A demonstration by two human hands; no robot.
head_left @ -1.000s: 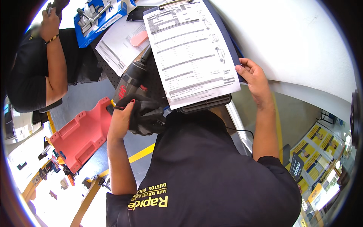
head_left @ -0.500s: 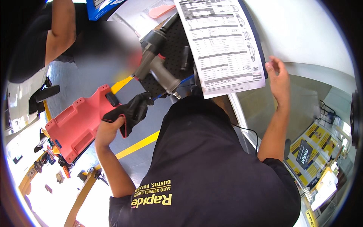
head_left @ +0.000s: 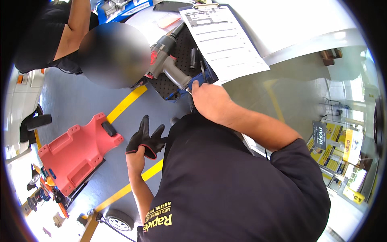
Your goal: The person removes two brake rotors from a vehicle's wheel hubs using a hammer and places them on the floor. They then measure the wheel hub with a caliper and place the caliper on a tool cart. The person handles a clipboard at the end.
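My left hand [head_left: 136, 160] is closed at the red-edged cuff of a black work glove [head_left: 150, 139]; the thumb lies over the cuff and the other fingers are hidden. The glove's fingers spread upward, with the floor behind them. My right hand [head_left: 211, 101] is bare and curled beside the lower end of the handle of a grey air impact wrench [head_left: 173, 72]. Its fingertips are mostly hidden, so what they hold is unclear. The wrench lies on a black perforated mat [head_left: 183, 48], beside a dark impact socket [head_left: 193, 58].
A clipboard with a printed form [head_left: 225, 48] lies right of the wrench. Another person's arm [head_left: 76, 32] is at upper left. On the floor stands a red creeper [head_left: 78, 155], near yellow lines [head_left: 129, 103]. A blue box [head_left: 125, 10] sits at the far edge.
My right hand has gone from beside the form's right edge to the wrench's handle end. The glove in my left hand has turned from pointing right to pointing upward.
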